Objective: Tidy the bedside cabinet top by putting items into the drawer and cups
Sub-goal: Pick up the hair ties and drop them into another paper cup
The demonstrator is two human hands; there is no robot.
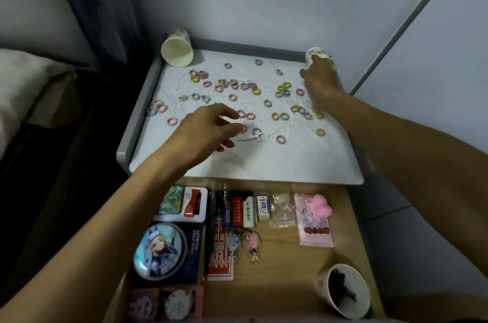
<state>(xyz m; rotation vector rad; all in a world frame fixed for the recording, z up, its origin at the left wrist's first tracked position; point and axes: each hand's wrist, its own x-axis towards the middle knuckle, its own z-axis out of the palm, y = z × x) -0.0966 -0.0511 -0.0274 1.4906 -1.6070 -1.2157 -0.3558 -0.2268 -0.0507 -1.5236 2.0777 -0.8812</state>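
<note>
Several small pastel hair ties [284, 116] and thin white picks [257, 136] lie scattered over the white cabinet top [264, 164]. My left hand [208, 130] hovers over the front left of the scatter, its fingers loosely spread near a pick and a pink tie. My right hand [320, 77] reaches to the back right corner and grips a paper cup [318, 55] standing there. Another paper cup [177, 49] stands tilted at the back left corner. Below the top, the wooden drawer [290, 256] is pulled open.
The drawer holds tins, cards, small boxes, keychains [250, 242], a pink packet [314, 219] and a white cup [346, 291] with dark items inside. A bed with a pillow [23, 77] lies to the left. A wall rises behind the cabinet.
</note>
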